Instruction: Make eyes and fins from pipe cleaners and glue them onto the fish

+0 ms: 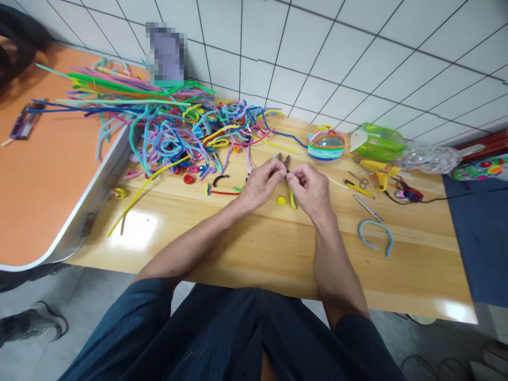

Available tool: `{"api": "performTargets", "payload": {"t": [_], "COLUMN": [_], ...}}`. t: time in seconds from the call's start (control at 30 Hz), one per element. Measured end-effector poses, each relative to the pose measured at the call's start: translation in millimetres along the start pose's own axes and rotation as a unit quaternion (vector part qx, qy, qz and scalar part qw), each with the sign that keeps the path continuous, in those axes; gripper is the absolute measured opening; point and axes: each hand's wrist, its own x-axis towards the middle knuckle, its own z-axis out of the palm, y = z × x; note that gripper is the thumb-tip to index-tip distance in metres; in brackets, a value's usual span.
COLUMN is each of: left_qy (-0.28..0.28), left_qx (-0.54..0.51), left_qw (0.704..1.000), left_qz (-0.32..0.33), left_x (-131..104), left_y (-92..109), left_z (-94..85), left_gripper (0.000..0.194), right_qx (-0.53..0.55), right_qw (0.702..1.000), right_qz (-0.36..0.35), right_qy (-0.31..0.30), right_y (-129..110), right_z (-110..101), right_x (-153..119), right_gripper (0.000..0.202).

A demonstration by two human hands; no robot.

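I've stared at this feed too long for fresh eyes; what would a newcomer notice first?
Probably the tangled heap of bright pipe cleaners, spread over the back left of the wooden table. Next, the left hand and right hand, fingertips close together mid-table above the pliers. Then the yellow glue gun, to the right of the hands.

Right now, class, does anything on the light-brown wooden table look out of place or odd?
Yes: at left, the multicoloured fuzzy craft stems lie in a messy tangle, some straying from the wooden table over the neighbouring orange tabletop. Nothing looks clearly damaged.
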Motion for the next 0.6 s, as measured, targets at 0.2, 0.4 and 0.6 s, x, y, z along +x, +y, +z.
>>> {"api": "performTargets", "payload": {"t": [0.2, 0.4, 0.6], "left_qy": [0.043, -0.018, -0.02], "left_qx": [-0.088, 0.014, -0.013], "left_qw": [0.995, 1.0, 1.0], "left_qz": [-0.027, 0.008, 0.006], "left_x": [-2.7, 3.4, 4.5], "left_y": [-6.2, 1.6, 2.0], "left_z": [11.9, -4.3, -7.2], "left_gripper": [0.016, 0.013, 0.018], "right_qx": [0.075, 0.048, 0.051], "right_qw": [0.996, 0.998, 0.999], "right_qz": [0.054, 0.039, 0.009], "right_qy": [0.014, 0.005, -0.003], "right_y": [-3.4, -2.9, -3.1], "right_z": [5.2, -0.7, -1.3], "right_x": [-0.1, 0.8, 0.7], "right_gripper": [0.013, 0.011, 0.01]}}
